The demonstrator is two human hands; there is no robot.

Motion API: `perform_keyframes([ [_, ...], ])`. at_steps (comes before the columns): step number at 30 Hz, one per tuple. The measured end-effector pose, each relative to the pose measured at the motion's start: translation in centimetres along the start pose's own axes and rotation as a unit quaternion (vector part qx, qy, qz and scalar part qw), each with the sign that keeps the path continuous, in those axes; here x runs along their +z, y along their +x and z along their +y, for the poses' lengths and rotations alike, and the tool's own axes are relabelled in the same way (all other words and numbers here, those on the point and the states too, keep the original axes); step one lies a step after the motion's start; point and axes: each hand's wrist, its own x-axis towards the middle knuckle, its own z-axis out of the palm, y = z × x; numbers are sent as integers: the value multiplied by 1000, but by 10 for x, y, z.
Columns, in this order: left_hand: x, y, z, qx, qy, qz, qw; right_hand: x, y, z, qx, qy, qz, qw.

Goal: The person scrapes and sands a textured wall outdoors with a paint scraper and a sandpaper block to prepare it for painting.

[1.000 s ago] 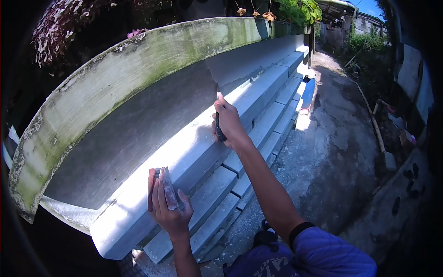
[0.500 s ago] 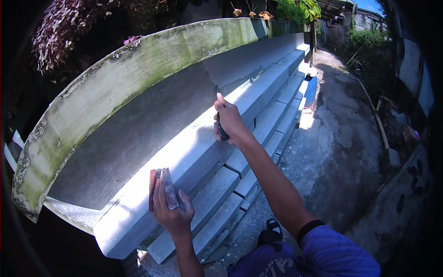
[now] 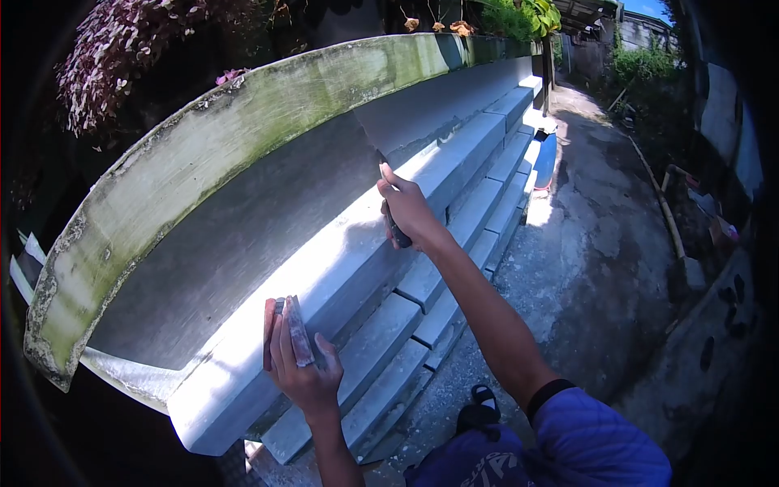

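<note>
My right hand (image 3: 408,213) is closed around the dark handle of a thin-bladed hand tool (image 3: 398,234). Its narrow blade points up from my thumb to the grey wall panel (image 3: 243,231), right at the ragged line where a darker surface meets a lighter one. Lower down, my left hand (image 3: 307,380) grips a worn, reddish-grey flat-sided block (image 3: 300,334), its fingers lying in the gap between the two sides. That hand is over the pale sunlit ledge (image 3: 329,264) below the panel. I cannot tell what the block is exactly.
Above the panel curves a mossy concrete rim (image 3: 243,109), with purple-leaved plants (image 3: 101,65) behind it. Stepped grey slabs (image 3: 381,321) run down from the ledge to a concrete path (image 3: 584,243). A blue container (image 3: 545,162) stands farther along, and a bamboo pole (image 3: 659,199) lies at the right.
The tool in my right hand has tilted slightly, its handle end swinging a little to the right. My left hand keeps its hold on the block in nearly the same place.
</note>
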Motion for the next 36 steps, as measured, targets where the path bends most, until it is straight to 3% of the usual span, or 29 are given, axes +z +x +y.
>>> perform_keyframes([
  [7,-1,0,1,-7,-3,-6,1000,2,4,1,17,26,-11,999],
  [10,-1,-1,2,-16,3,-12,1000,18,-4,6,-4,52,52,997],
  [15,-1,2,4,-16,-11,-5,1000,7,7,2,20,44,-2,999],
  [19,-2,0,3,-22,-10,-14,1000,18,-7,3,19,73,38,996],
  [36,-9,3,7,-21,-13,-21,999,10,-3,6,11,9,17,1000],
])
